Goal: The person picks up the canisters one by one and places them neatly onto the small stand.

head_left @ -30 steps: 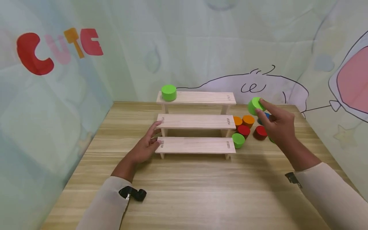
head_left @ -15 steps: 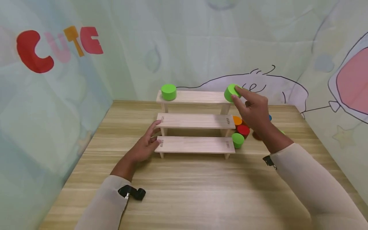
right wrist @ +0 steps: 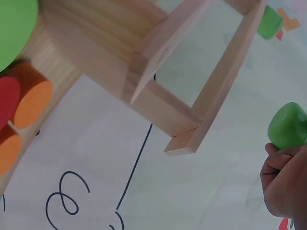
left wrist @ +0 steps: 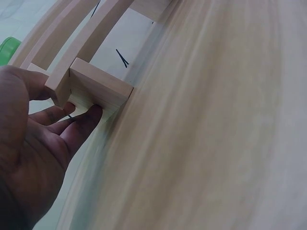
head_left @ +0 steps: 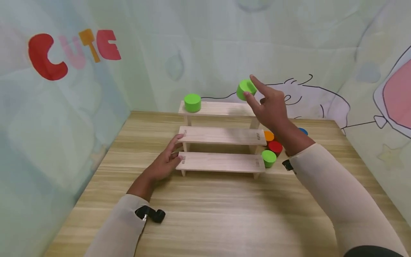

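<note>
A pale three-step wooden stand point(head_left: 221, 135) sits on the table. My left hand point(head_left: 163, 165) holds its left end; in the left wrist view the thumb lies on the lower step's end point(left wrist: 61, 86) and the fingers bend against the leg below. Between thumb and fingers my right hand point(head_left: 271, 109) pinches a green cylinder block point(head_left: 244, 90), raised above the right part of the top step. The right wrist view also has this green block point(right wrist: 288, 125) above the curled fingers. Another green block point(head_left: 192, 102) stands at the top step's left end.
Beside the stand's right end lie a green block point(head_left: 268, 158), a red block point(head_left: 275, 147), an orange block point(head_left: 268, 136) and a blue block point(head_left: 303, 131), partly behind my right forearm. A printed cloth backdrop point(head_left: 154, 64) rises behind the table point(head_left: 205, 214).
My right hand has carried the green block leftward and up, from over the loose blocks to above the top step. My left hand has stayed at the stand's left end.
</note>
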The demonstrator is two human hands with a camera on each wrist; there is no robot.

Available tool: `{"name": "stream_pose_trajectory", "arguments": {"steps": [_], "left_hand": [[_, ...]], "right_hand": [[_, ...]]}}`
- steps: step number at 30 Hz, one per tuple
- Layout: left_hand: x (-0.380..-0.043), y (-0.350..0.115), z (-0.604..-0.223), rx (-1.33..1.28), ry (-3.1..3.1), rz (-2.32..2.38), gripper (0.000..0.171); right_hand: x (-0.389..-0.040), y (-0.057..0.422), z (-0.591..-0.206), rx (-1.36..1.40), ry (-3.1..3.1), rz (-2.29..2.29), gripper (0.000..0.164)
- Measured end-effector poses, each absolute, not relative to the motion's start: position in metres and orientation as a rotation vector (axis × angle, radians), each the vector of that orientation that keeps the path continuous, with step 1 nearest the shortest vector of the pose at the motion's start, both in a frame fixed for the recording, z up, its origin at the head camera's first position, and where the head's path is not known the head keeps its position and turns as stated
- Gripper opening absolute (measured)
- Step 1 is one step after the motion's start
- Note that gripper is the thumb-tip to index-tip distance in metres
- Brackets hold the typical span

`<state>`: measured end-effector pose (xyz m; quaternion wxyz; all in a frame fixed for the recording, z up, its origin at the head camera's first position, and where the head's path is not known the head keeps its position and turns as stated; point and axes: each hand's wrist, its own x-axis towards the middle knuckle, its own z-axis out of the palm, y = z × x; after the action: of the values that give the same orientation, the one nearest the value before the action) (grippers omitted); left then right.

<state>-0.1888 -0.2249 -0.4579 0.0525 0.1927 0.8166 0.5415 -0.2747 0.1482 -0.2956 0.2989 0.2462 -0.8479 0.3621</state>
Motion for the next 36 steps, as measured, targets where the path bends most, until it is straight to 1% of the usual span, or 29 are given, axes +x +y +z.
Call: {"name": "stream_pose_trajectory", "arguments": {"steps": [7, 12, 28, 36], "left_hand": [[-0.188, -0.225, -0.457, 0.564, 2.492, 1.633, 0.077], [-0.189, -0.226, -0.456, 0.549, 2.499, 1.629, 0.077], [-0.188, -0.226, -0.455, 0.557, 2.497, 1.634, 0.077], [-0.188, -0.227, -0.456, 0.552, 2.491, 1.639, 0.078]], "right_hand": [[-0.275, 0.136, -0.286, 0.644, -2.392, 1.097, 0.052], [-0.276, 0.122, -0.284, 0.623, -2.515, 1.067, 0.05], [-0.286, 0.098, -0.307, 0.68, -2.659, 0.752, 0.049], [-0.285, 0.091, -0.309, 0.624, -2.75, 0.799, 0.051]]}}
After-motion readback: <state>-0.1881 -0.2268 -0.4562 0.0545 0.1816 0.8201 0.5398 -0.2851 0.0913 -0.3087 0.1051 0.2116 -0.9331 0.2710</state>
